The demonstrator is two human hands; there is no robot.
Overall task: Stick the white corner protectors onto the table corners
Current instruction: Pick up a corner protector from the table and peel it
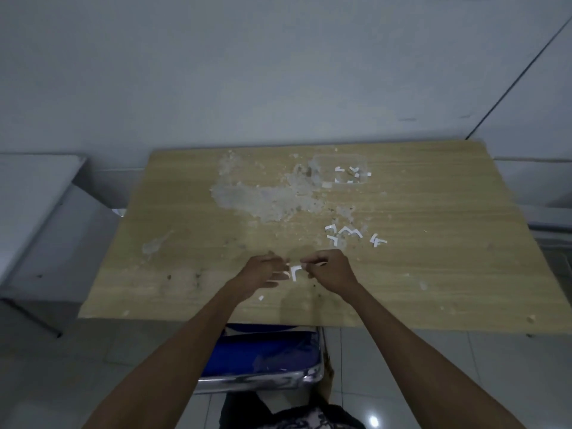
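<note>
Corner protector (pixel 294 271), white and L-shaped, pinched between left hand (pixel 263 272) and right hand (pixel 329 269) above table (pixel 448 289) near front edge, probably for peeling backing. Spare protectors (pixel 346 234) lying toward right; more in clear tray (pixel 343 168) by far edge.

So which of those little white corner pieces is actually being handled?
The L-shaped corner protector between the two hands, near the table's front edge. The loose cluster to the right and the pieces in the clear container lie untouched.

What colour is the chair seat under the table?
Bright blue, with a shiny metal frame; the chair seat shows in the head view.
</note>
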